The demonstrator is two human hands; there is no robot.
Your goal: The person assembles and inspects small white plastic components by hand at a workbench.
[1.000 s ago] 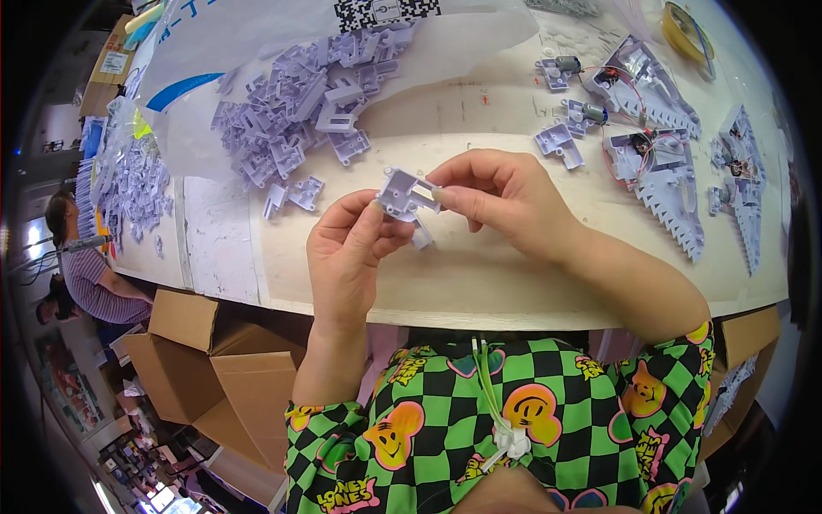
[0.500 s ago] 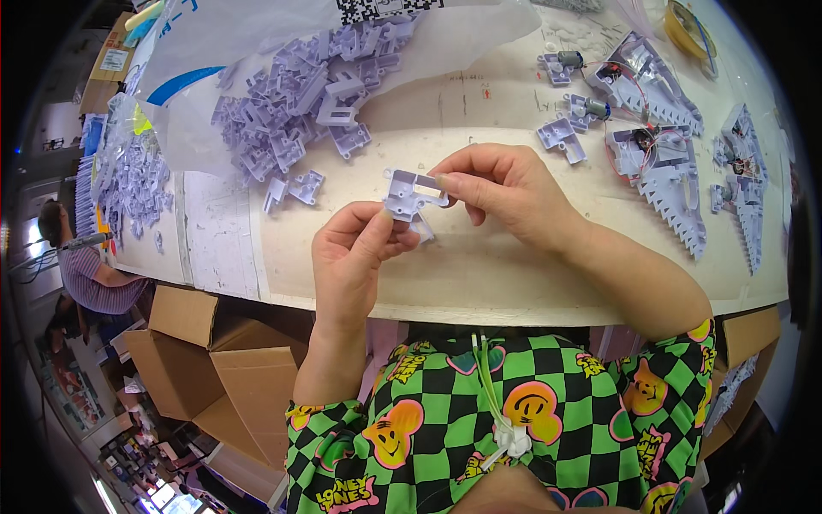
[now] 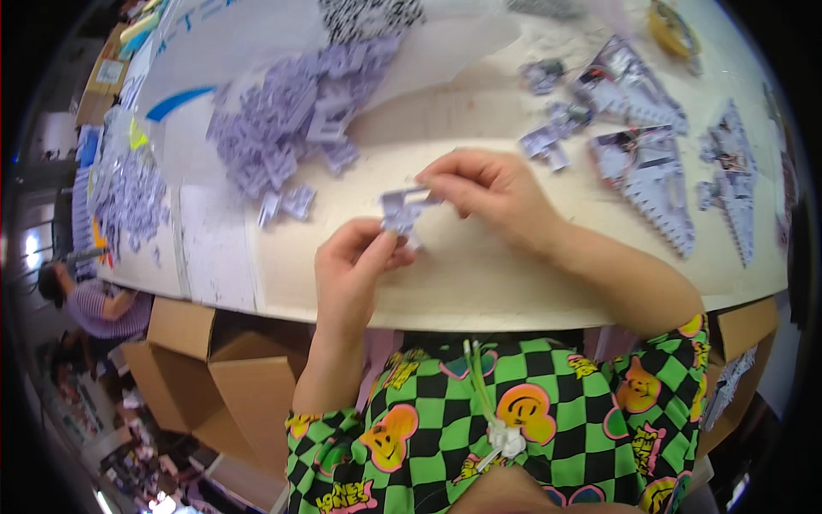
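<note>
A small pale lilac plastic bracket [image 3: 396, 208] is held up over the near middle of the worktable, blurred by motion. My left hand [image 3: 351, 270] grips its lower left side between thumb and fingers. With thumb and forefinger pinched, my right hand [image 3: 492, 193] holds the bracket's upper right edge. Another pale piece shows below the bracket by my left fingertips; whether it is separate I cannot tell. Two loose plastic pieces [image 3: 287, 204] lie to the left of my hands, in front of a big heap of like brackets [image 3: 300, 111].
On the right lie saw-toothed plastic housings [image 3: 646, 184] with wires, and small brackets with motors [image 3: 565, 116]. A plastic sheet [image 3: 462, 51] spreads under the heap. Further left sits a bag of parts [image 3: 128, 193]. An open cardboard box [image 3: 248, 385] stands below the table edge; a person [image 3: 98, 300] sits far left.
The bracket has tilted in my fingers, and my right hand has shifted slightly left. The whole view has moved a little and become blurred.
</note>
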